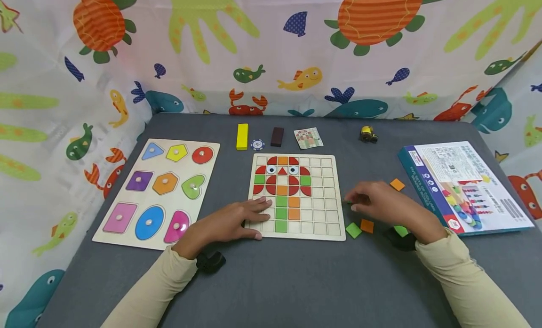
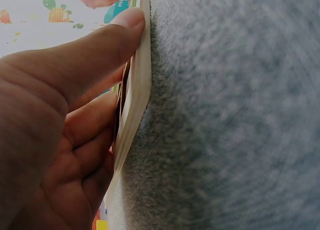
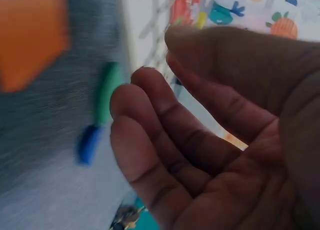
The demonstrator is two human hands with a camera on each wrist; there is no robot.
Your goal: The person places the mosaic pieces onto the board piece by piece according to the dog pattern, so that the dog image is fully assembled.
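Observation:
A square wooden grid board (image 1: 323,215) lies mid-table, partly filled with red, orange, green and white pieces forming a pattern with two eyes. My left hand (image 1: 237,220) rests on its lower left corner, fingers spread over the grid and thumb at the near edge; the left wrist view shows the thumb against the board's side (image 2: 142,74). Just right of the board, my right hand (image 1: 377,203) hovers with loosely bent fingers, and I see nothing between them. In the right wrist view, a blurred green piece (image 3: 107,92) lies beyond the fingertips.
Loose green (image 1: 353,230) and orange tiles (image 1: 367,226) lie right of the board. A boxed set (image 1: 478,191) is at the right, a shape puzzle (image 1: 127,184) at the left. Behind are a yellow block (image 1: 242,136), chip (image 1: 257,144), dark block (image 1: 277,136), picture card (image 1: 308,138) and small toy (image 1: 368,134).

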